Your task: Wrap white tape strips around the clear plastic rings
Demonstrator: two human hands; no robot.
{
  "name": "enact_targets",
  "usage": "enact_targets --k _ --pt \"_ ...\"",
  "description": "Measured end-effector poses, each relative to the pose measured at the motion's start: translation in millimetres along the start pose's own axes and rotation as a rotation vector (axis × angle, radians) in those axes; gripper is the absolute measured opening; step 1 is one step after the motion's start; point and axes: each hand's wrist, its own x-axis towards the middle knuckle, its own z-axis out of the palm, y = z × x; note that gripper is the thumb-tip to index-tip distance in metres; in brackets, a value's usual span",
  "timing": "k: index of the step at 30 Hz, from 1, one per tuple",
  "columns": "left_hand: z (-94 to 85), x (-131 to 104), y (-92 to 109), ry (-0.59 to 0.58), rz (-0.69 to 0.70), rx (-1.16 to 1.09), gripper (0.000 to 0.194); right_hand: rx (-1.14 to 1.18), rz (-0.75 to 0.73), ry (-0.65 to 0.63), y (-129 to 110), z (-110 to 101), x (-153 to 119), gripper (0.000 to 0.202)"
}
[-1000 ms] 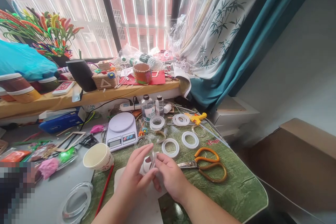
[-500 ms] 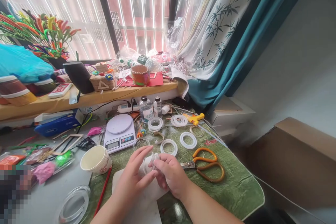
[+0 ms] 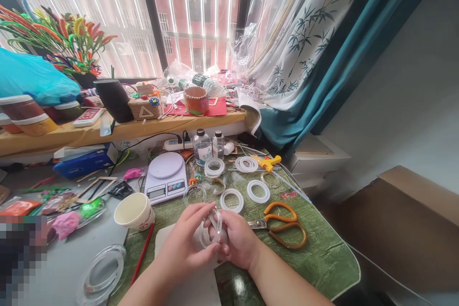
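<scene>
Between my two hands is a clear ring (image 3: 218, 224), tilted up on edge above a white sheet (image 3: 201, 283). My left hand (image 3: 191, 235) has its fingertips on the ring's top edge and its thumb near the lower edge. Curled round the right side of the ring is my right hand (image 3: 234, 238), with a whitish piece partly hidden in its fingers. Just beyond lie a white ring (image 3: 231, 201) and another white ring (image 3: 258, 191). Scissors with orange handles (image 3: 287, 225) rest beside my right hand.
A paper cup (image 3: 133, 211) and a red stick (image 3: 144, 252) are at the left. Farther back are a kitchen scale (image 3: 166, 178), two bottles (image 3: 202, 148), stacked rings (image 3: 214, 167) and a yellow glue gun (image 3: 267, 162). Large clear rings (image 3: 102, 275) lie at the lower left.
The clear ring has turned up and now shows between my hands. My left fingers have closed in on it. The whole view has shifted slightly.
</scene>
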Motion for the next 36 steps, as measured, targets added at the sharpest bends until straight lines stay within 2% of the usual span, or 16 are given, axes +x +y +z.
enact_targets --k 4,7,10,12,16,18,22,24,29,32,36 --pt "0.9 4 0 -0.004 -0.065 -0.022 0.057 -0.082 -0.126 0.08 -2 1 -2 0.029" --pt "2.6 6 -4 0.032 -0.172 -0.091 0.048 -0.324 -0.296 0.09 0 1 -6 0.035" --pt "5.7 6 -8 0.095 -0.28 -0.242 0.054 -0.511 -0.402 0.062 4 1 -9 0.044" --pt "7.7 5 -9 0.149 -0.352 -0.424 0.059 -0.462 -0.391 0.056 6 2 -8 0.044" --pt "7.8 9 -2 0.249 -0.509 -0.967 0.057 -0.209 -0.378 0.098 7 3 -1 0.039" --pt "5.6 12 5 0.245 -0.513 -1.078 0.061 -0.153 -0.403 0.103 7 5 2 0.04" --pt "0.4 17 12 0.258 -0.539 -1.275 0.064 -0.185 -0.39 0.113 7 7 1 0.042" --pt "-0.2 17 9 0.259 -0.55 -1.198 0.064 -0.207 -0.347 0.122 8 6 0 0.045" --pt "4.1 7 -8 0.239 -0.481 -0.745 0.059 -0.285 -0.237 0.135 11 3 1 0.049" --pt "7.0 2 -5 0.177 -0.351 -0.533 0.056 -0.298 -0.226 0.099 10 3 4 0.045" --pt "8.5 3 7 -0.003 -0.147 -0.002 0.054 -0.37 -0.272 0.113 8 5 1 0.041"
